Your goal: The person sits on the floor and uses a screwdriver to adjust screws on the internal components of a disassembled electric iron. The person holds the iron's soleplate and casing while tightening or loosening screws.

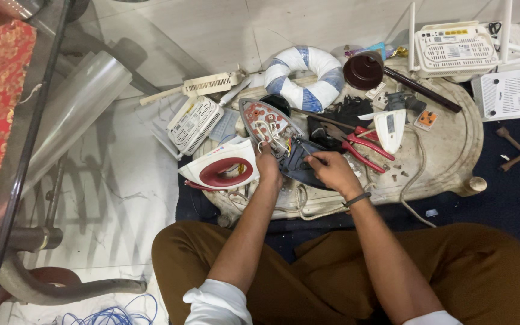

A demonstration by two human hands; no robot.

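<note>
I sit cross-legged over an opened clothes iron on a low cream tray point(452, 150). Its soleplate point(267, 123) lies with wiring and red parts exposed. The white and maroon iron cover point(221, 168) rests to the left. My left hand point(268, 167) grips the near end of the iron body beside the wires. My right hand point(331, 171) pinches a thin screwdriver point(306, 150) whose tip points into the wiring.
Red-handled pliers point(365, 147), a blue-and-white tape ring point(304, 75), a dark maroon cap point(363, 70), white routers point(455, 48), and a small white device point(390, 127) crowd the tray. A glass table edge point(28, 132) stands left. Blue wire point(112, 314) lies by my knee.
</note>
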